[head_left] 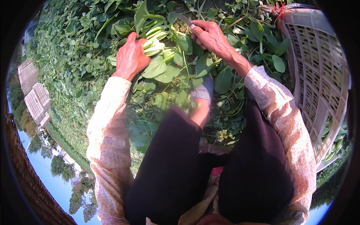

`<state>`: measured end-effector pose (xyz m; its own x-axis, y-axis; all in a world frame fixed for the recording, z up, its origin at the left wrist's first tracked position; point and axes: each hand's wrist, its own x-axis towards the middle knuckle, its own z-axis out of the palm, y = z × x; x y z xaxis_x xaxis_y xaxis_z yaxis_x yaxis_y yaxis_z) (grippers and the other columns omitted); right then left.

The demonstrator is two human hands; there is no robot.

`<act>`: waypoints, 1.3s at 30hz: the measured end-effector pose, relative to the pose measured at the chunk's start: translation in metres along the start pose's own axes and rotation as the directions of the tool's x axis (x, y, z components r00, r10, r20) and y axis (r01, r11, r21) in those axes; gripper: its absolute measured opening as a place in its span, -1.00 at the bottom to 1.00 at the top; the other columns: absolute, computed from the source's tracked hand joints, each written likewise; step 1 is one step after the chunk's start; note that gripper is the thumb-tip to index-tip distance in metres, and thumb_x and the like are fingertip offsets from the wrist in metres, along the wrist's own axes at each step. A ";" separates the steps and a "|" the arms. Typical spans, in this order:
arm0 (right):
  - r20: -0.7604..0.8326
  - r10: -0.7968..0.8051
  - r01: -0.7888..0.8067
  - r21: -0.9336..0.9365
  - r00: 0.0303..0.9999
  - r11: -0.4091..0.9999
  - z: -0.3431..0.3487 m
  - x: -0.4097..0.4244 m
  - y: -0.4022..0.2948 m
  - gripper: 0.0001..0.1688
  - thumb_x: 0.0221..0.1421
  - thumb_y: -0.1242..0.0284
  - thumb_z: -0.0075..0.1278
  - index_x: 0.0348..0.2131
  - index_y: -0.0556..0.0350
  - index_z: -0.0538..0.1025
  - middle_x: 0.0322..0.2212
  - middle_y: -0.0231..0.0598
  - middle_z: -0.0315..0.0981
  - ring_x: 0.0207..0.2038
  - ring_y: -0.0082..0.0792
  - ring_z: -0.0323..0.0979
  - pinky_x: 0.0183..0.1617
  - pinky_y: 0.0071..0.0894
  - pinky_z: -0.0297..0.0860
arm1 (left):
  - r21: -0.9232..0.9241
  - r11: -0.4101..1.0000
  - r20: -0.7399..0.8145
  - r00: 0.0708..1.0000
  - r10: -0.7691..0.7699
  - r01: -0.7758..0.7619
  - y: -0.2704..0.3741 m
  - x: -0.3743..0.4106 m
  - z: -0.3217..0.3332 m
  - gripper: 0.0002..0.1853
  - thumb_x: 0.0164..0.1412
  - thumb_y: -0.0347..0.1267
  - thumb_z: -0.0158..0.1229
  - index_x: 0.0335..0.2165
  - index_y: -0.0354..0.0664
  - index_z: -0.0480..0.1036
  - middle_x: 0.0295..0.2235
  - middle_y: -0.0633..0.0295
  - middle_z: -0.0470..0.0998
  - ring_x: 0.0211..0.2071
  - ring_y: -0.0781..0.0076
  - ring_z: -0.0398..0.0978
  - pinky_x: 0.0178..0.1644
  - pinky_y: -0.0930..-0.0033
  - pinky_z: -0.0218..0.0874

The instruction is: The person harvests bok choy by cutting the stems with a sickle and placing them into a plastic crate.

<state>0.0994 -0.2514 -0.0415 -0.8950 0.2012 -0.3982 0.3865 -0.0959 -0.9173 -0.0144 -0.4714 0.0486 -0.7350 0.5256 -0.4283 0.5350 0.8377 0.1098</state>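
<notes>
My left hand [131, 57] is closed around a bunch of leafy greens [154, 46], whose pale green stalks point right, towards my other hand. Broad leaves spread above and below the bunch. A short way off, my right hand [206, 33] grips a knife with a curved metal blade [182, 18]; the fingers hide most of its handle. The blade points up and left over the plants, apart from the held stalks. Loose leaves and low weeds cover the soil beneath both hands.
A white plastic crate [315, 56] with lattice walls stands close on my right, red string [278, 14] tied at its corner. Greens [334, 140] show at its lower end. More crates [36, 98] lie far left. My checked shoe [204, 88] is among the plants.
</notes>
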 end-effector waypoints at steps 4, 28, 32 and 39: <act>0.143 -0.072 0.082 -0.064 0.987 0.995 0.012 0.030 0.008 -0.58 0.26 0.32 -0.20 -0.04 0.22 0.48 -0.59 -0.44 0.33 -0.62 -0.65 0.22 -0.59 -0.61 0.19 | -0.048 0.994 -0.085 0.992 0.089 -0.094 -0.006 -0.002 0.002 -0.66 -0.06 -0.41 0.16 -0.21 -0.16 0.55 0.01 -0.08 0.38 -0.18 -0.16 0.48 -0.09 0.06 0.31; 0.132 -0.315 0.342 -0.380 0.940 0.859 0.014 0.002 -0.004 -0.61 0.19 0.39 -0.11 -0.08 0.31 0.48 -0.62 0.17 0.38 -0.58 -0.06 0.40 -0.42 -0.20 0.32 | -0.191 0.981 -0.024 0.999 -0.045 0.040 -0.013 -0.002 0.006 -0.57 -0.13 -0.35 0.28 -0.20 -0.19 0.46 -0.25 0.00 0.52 -0.18 -0.10 0.48 -0.12 0.13 0.31; 0.160 -0.343 0.377 -0.435 0.926 0.817 0.019 0.020 0.011 -0.64 0.15 0.43 -0.14 -0.16 0.35 0.50 -0.59 0.26 0.37 -0.52 0.13 0.41 -0.38 -0.12 0.34 | -0.155 0.987 0.032 0.999 -0.024 0.028 -0.003 -0.002 0.002 -0.56 -0.14 -0.30 0.28 -0.19 -0.16 0.51 -0.15 -0.05 0.46 -0.15 -0.09 0.47 -0.09 0.12 0.30; 0.372 -0.298 0.453 -0.457 0.879 0.765 0.012 0.057 0.004 -0.75 -0.04 0.50 -0.17 -0.42 0.38 0.46 -0.68 0.18 0.29 -0.61 0.02 0.35 -0.47 -0.09 0.26 | -0.062 0.997 0.040 0.998 -0.041 0.044 -0.003 -0.004 -0.001 -0.61 -0.10 -0.32 0.22 -0.21 -0.17 0.54 -0.20 -0.05 0.48 -0.19 -0.04 0.49 -0.08 0.12 0.30</act>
<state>0.0475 -0.2525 -0.0680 -0.9848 -0.1574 -0.0736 -0.0079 0.4636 -0.8860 -0.0138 -0.4760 0.0508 -0.7391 0.4841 -0.4683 0.4756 0.8674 0.1460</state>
